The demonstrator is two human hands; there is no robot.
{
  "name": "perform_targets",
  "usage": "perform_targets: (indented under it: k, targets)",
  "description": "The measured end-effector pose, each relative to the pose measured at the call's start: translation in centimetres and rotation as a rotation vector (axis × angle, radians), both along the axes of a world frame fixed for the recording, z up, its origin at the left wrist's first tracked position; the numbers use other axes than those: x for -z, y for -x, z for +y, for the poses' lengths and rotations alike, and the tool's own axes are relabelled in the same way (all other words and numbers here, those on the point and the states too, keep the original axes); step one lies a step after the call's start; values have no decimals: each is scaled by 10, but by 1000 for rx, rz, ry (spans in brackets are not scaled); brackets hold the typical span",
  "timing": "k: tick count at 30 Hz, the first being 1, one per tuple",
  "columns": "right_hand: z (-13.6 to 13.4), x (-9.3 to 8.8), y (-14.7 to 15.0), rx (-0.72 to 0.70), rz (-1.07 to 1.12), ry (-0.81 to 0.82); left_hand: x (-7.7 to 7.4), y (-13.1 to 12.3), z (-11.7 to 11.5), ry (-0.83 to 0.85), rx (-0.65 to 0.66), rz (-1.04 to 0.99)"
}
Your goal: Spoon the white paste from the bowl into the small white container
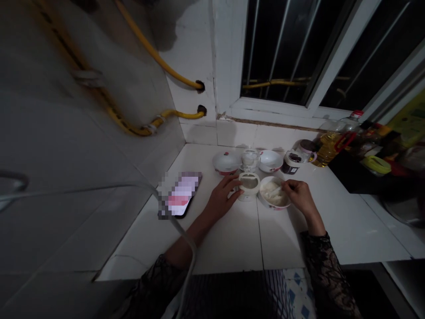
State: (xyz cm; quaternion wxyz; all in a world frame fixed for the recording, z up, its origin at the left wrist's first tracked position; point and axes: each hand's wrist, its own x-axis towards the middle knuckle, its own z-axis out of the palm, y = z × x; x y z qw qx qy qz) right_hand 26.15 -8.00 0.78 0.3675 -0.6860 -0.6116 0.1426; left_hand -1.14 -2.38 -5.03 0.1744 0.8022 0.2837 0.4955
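My left hand (222, 196) is curled round the side of a small white lidded jar (249, 186) on the white tiled counter (229, 239). My right hand (300, 195) is closed on a white spoon (277, 191) that dips into a white bowl (274, 195) holding a pale, whitish food. The bowl stands just right of the jar. Both forearms wear dark lace sleeves.
Behind stand two more white bowls (226, 162) (270, 160), a small glass jar (249, 158), a dark jar (291, 162) and an oil bottle (334, 141). A phone (181, 194) lies at the left. Yellow pipes (156, 57) run along the wall. A barred window (299, 48) is behind.
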Motion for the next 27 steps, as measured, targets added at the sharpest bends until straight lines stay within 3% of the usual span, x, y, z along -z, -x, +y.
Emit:
perform_targets:
  k: [17, 27]
  targets:
    - [5, -5, -8, 161, 405, 51, 2, 0, 1, 21, -4, 5]
    - [6, -5, -7, 211, 502, 56, 0, 0, 0, -8, 9, -19]
